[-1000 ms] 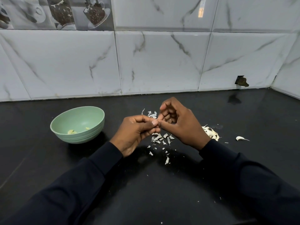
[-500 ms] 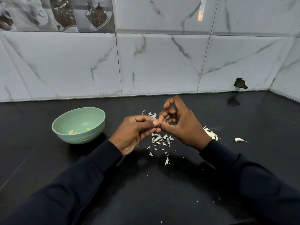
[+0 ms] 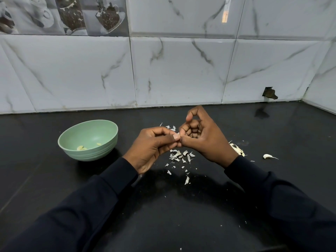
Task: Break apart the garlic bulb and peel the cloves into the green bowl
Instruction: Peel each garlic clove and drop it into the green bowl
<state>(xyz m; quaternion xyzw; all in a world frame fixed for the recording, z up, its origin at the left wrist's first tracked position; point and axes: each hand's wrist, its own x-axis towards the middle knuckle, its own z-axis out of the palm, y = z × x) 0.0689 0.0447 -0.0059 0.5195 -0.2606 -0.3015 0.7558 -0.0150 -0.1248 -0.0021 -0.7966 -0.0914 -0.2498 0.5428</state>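
Hands meet mid-frame, left hand (image 3: 154,148) and right hand (image 3: 203,137) both pinching a mostly hidden clove (image 3: 178,137) above scattered skins (image 3: 180,155), keeping peel outside the green bowl (image 3: 109,142).

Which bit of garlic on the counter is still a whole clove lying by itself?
The lone garlic clove, far right of the right hand; the other white bits are flat peel scraps under the hands.
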